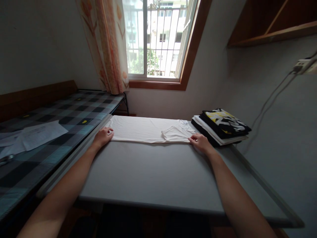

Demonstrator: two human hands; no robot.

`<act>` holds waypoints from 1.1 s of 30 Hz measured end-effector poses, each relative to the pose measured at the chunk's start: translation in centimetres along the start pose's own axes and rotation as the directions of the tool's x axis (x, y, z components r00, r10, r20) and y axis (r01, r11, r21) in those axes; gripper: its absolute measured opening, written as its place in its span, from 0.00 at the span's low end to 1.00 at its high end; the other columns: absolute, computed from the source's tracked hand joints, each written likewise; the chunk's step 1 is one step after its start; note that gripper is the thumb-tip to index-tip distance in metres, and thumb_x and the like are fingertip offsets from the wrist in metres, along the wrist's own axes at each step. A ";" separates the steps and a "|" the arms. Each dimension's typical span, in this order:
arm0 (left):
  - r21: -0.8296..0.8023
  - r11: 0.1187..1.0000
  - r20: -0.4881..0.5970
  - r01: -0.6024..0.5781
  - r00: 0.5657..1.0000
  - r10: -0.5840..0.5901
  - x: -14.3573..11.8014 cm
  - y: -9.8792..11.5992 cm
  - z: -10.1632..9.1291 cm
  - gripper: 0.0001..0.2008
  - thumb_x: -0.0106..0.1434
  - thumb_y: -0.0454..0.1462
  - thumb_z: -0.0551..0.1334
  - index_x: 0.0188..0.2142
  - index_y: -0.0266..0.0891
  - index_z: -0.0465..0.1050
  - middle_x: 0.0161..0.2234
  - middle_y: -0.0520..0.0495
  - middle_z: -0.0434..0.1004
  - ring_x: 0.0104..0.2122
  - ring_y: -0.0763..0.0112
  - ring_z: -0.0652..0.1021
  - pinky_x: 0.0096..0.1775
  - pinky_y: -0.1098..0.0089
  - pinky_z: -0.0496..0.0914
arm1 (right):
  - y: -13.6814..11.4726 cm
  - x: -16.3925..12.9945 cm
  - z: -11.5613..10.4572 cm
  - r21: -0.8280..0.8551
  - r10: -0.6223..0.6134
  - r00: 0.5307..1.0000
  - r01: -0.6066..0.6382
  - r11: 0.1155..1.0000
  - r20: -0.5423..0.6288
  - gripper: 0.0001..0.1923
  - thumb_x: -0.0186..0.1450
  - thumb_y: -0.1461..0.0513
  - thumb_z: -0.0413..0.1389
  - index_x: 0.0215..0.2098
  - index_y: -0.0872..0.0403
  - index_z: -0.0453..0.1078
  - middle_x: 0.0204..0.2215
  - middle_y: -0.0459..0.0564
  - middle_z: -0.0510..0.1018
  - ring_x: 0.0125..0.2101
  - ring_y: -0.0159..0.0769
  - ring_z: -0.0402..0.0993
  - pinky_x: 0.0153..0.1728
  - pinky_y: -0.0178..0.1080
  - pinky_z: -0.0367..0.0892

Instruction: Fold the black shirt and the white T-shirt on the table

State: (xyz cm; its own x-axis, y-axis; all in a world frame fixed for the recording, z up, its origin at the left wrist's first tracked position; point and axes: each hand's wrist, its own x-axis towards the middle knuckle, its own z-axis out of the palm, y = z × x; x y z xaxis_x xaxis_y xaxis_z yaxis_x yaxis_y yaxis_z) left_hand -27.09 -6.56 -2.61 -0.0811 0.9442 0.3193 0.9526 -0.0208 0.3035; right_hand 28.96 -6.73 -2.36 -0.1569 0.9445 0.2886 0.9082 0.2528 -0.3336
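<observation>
A white T-shirt (138,129) lies sideways across the far part of the grey table (153,172), its near side folded over into a long strip. One sleeve lies folded back on top, near the collar at the right end. My left hand (103,136) pinches the near corner at the hem end, thumb and fingers closed on the cloth. At the opposite near corner, by the collar, my right hand (198,142) grips the fabric between thumb and fingertips. Both forearms reach forward over the table.
A stack of folded shirts (223,125) stands at the table's right rear, close to the wall. Left of the table is a bed with a checked cover (61,112) and paper sheets (37,134) on it. Cables (269,99) hang along the right wall.
</observation>
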 end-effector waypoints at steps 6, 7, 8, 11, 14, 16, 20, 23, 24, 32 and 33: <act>-0.300 0.900 0.099 -0.315 0.929 0.358 -0.3 1.9 0.9 0.16 0.60 0.49 0.58 0.33 0.39 0.76 0.30 0.48 0.71 0.28 0.70 0.72 0.34 0.69 0.67 | -1.0 -0.1 -0.2 -0.016 -0.018 0.998 0.019 1.000 0.064 0.15 0.64 0.53 0.53 0.27 0.53 0.75 0.30 0.51 0.78 0.32 0.38 0.73 0.34 0.37 0.59; -0.314 0.895 0.107 -0.317 0.925 0.366 -0.3 2.0 0.9 0.16 0.60 0.49 0.59 0.31 0.39 0.75 0.29 0.49 0.71 0.27 0.70 0.72 0.33 0.69 0.67 | -1.0 -0.2 -0.3 -0.049 0.006 0.998 -0.003 0.999 0.056 0.15 0.64 0.54 0.52 0.27 0.52 0.75 0.31 0.51 0.79 0.32 0.38 0.73 0.33 0.37 0.58; -0.322 0.893 0.108 -0.314 0.925 0.364 -0.3 2.0 0.9 0.16 0.60 0.49 0.59 0.30 0.39 0.75 0.29 0.49 0.71 0.27 0.69 0.72 0.33 0.69 0.67 | -1.0 -0.2 -0.4 -0.078 0.032 0.998 -0.029 0.997 0.045 0.16 0.65 0.54 0.52 0.26 0.52 0.75 0.31 0.51 0.79 0.33 0.39 0.73 0.33 0.37 0.57; -0.336 0.895 0.101 -0.293 0.934 0.344 -0.2 1.7 0.9 0.15 0.59 0.48 0.60 0.28 0.39 0.73 0.28 0.49 0.72 0.27 0.69 0.72 0.32 0.68 0.66 | -0.8 -0.3 -0.6 -0.123 0.088 0.996 -0.084 0.989 0.025 0.17 0.66 0.54 0.50 0.27 0.52 0.76 0.33 0.51 0.80 0.35 0.40 0.73 0.32 0.37 0.56; -0.338 0.898 0.101 -0.281 0.938 0.332 -0.1 1.5 1.0 0.15 0.59 0.48 0.60 0.28 0.39 0.73 0.27 0.49 0.72 0.27 0.69 0.72 0.32 0.68 0.66 | -0.5 -0.3 -0.5 -0.134 0.113 0.994 -0.112 0.985 0.002 0.16 0.66 0.54 0.51 0.29 0.52 0.76 0.33 0.52 0.80 0.36 0.41 0.74 0.32 0.38 0.57; -0.337 0.900 0.103 -0.276 0.940 0.326 -0.1 1.5 1.0 0.15 0.59 0.48 0.60 0.28 0.39 0.73 0.27 0.49 0.72 0.27 0.69 0.72 0.32 0.68 0.66 | -0.2 -0.2 -0.3 -0.126 0.121 0.992 -0.125 0.984 -0.045 0.15 0.66 0.54 0.51 0.31 0.52 0.77 0.34 0.53 0.80 0.36 0.41 0.74 0.34 0.38 0.59; -0.334 0.905 0.110 -0.263 0.943 0.315 -0.2 1.6 1.0 0.15 0.59 0.48 0.60 0.28 0.39 0.73 0.27 0.49 0.72 0.28 0.69 0.72 0.32 0.69 0.66 | 0.3 0.1 0.0 -0.034 0.117 0.986 -0.122 0.992 -0.122 0.13 0.64 0.57 0.52 0.33 0.53 0.77 0.33 0.54 0.80 0.35 0.41 0.75 0.36 0.39 0.63; -0.332 0.909 0.118 -0.251 0.945 0.304 -0.2 1.7 0.8 0.15 0.58 0.48 0.60 0.29 0.39 0.73 0.27 0.49 0.73 0.28 0.69 0.72 0.32 0.69 0.66 | 0.3 0.2 0.0 0.078 0.038 0.995 -0.031 0.996 -0.088 0.10 0.61 0.59 0.53 0.32 0.53 0.77 0.34 0.53 0.80 0.35 0.40 0.75 0.38 0.39 0.66; -0.334 0.910 0.121 -0.245 0.946 0.300 -0.3 1.8 0.8 0.15 0.58 0.49 0.60 0.29 0.39 0.73 0.27 0.49 0.73 0.28 0.68 0.72 0.32 0.69 0.66 | 0.2 0.1 0.0 0.112 -0.002 0.998 0.009 0.994 -0.063 0.10 0.60 0.59 0.54 0.32 0.53 0.77 0.34 0.52 0.79 0.35 0.40 0.75 0.39 0.39 0.66; -0.387 0.897 0.111 -0.214 0.955 0.276 -0.4 2.7 0.6 0.19 0.57 0.53 0.61 0.29 0.39 0.75 0.27 0.49 0.75 0.27 0.70 0.71 0.30 0.69 0.66 | -0.9 -0.3 0.0 0.166 -0.093 0.993 0.080 0.983 0.073 0.09 0.59 0.57 0.58 0.31 0.51 0.79 0.35 0.51 0.79 0.34 0.38 0.75 0.38 0.37 0.67; -0.403 0.890 0.111 -0.214 0.954 0.280 -0.5 2.9 0.6 0.20 0.57 0.54 0.61 0.29 0.39 0.75 0.27 0.49 0.75 0.26 0.70 0.71 0.30 0.70 0.66 | -0.9 -0.3 0.0 0.151 -0.090 0.993 0.078 0.985 0.078 0.09 0.59 0.56 0.58 0.31 0.52 0.79 0.35 0.51 0.79 0.33 0.37 0.74 0.37 0.37 0.67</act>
State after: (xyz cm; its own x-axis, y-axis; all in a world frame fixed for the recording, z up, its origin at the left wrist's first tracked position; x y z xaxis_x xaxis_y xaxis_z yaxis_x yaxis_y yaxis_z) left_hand -24.12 -6.84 -2.45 0.2217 0.9309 0.2902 0.7465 -0.3535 0.5637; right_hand 28.16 -7.24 -2.15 -0.2682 0.9313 0.2465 0.8240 0.3543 -0.4420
